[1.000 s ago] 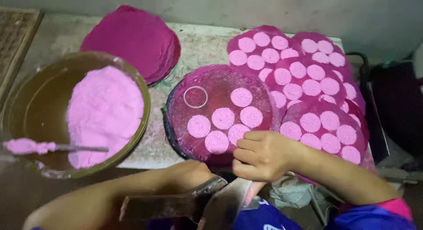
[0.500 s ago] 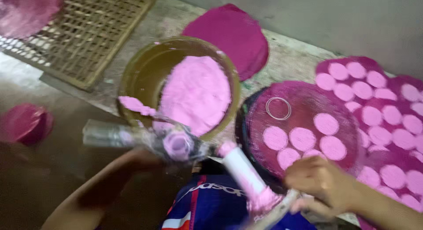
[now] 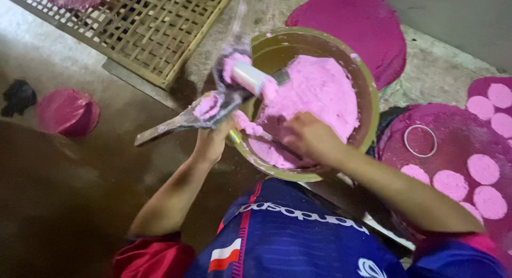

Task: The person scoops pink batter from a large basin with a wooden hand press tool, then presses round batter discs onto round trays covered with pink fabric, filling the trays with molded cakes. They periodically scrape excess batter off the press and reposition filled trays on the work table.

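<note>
Gripping paste-caked tools (image 3: 234,91) at bowl rim (image 3: 373,105) (left hand (image 3: 213,139)); right hand (image 3: 309,137) closed in pink paste (image 3: 320,91).

The person wears a blue jersey with a red-and-white stripe, white chest lettering and red sleeves.

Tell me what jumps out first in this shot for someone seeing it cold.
The big bowl in the middle, heaped with bright pink paste, grabs the eye. The right hand reaches into the paste while the left hand grips a paste-smeared tool over the bowl's left rim. To the right, a dark pink round mat carries pale pink discs and a small ring; a bamboo rack lies top left.
</note>
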`<state>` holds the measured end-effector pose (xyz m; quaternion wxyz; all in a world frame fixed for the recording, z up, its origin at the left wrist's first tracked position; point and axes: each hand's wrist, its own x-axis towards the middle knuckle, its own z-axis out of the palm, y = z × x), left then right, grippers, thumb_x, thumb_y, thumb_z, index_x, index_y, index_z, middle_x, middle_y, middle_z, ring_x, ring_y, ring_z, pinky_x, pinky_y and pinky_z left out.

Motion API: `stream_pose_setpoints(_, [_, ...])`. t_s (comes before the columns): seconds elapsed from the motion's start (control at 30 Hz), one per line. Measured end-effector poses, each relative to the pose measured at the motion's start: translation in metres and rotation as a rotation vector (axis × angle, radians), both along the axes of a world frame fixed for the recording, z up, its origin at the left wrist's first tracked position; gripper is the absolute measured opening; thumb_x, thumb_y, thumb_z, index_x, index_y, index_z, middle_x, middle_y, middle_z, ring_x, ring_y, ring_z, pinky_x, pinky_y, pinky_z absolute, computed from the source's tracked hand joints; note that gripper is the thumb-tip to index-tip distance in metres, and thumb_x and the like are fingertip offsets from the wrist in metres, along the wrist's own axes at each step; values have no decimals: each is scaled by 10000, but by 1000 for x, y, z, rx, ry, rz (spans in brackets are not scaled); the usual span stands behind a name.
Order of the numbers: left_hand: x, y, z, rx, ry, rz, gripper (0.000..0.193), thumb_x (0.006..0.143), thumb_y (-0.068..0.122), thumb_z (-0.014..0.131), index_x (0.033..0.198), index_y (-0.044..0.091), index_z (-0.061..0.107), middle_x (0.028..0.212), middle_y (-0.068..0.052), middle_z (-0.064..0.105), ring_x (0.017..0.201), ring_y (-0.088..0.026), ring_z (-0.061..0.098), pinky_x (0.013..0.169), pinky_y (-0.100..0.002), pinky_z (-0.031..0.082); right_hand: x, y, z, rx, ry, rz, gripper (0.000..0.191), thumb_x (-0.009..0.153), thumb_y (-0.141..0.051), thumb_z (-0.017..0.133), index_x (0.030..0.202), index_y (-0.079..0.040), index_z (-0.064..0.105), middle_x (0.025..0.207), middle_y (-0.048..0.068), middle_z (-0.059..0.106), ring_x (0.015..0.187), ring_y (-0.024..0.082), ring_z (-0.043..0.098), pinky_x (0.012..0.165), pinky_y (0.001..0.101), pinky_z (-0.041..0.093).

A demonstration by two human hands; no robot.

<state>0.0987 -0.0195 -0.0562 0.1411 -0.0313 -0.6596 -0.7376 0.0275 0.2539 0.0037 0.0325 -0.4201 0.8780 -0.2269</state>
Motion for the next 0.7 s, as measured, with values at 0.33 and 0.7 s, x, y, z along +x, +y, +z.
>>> stream_pose_setpoints(0.33, [-22,-53,-32,-76,111,243,78,981,52,630,1046,18,657,989,-50,672,895,-174,657,827,-336,543,-27,-29,-10,348,5,-134,240,874,-162,627,1101,-99,671,937,154,712,792,359,710,650,483,553])
stream_pose_setpoints(0.7, [-78,-23,-58,-558,223,275,148,937,67,704,1067,15,656,1011,-120,673,949,-289,651,830,-428,509,-65,-127,-64,890,202,305,205,935,-149,573,932,-86,768,881,142,753,778,293,762,621,427,622])
